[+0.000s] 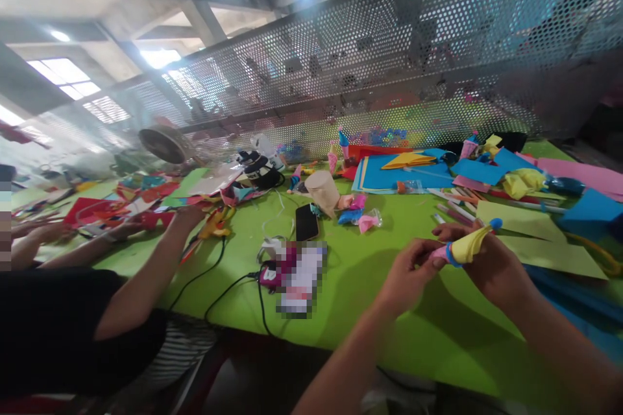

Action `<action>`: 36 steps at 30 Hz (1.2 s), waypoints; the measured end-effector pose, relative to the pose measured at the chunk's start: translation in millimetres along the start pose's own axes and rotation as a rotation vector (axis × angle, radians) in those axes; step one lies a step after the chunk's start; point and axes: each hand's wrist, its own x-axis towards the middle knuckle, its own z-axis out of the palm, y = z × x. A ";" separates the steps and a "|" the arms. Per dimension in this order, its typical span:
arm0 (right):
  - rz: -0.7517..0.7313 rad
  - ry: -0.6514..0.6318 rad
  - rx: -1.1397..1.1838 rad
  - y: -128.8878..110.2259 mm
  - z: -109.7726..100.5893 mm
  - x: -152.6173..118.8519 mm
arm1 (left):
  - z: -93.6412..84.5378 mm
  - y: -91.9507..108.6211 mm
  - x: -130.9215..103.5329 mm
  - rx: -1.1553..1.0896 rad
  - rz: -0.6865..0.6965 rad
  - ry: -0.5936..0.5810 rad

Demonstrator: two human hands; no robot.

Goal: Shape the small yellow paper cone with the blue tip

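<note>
Yellow paper cone pinched between both hands above green table.

Two hands, the left hand and the right hand, meet at lower right on one yellow paper cone with a blue band. One co-worker's arm reaches in from the left; further hands at far left are too blurred to count. On the green table: one black phone, one tan paper cup lying on its side, one fan at upper left, perhaps two blue sheets stacked at upper right.
</note>
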 end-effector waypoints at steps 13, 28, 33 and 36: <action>0.010 0.043 0.048 -3.5 3.8 -1.3 | -2.4 0.8 0.9 -0.017 -0.062 -0.026; -0.006 0.095 0.091 -1.5 3.0 3.6 | -11.4 -14.3 4.4 -0.192 -0.016 0.149; -0.042 0.050 -0.007 -0.3 0.7 1.3 | -12.8 -14.4 5.4 -0.209 0.003 0.193; -0.095 0.012 -0.086 -1.6 4.1 -1.6 | -13.2 -18.2 4.9 -0.222 0.015 0.212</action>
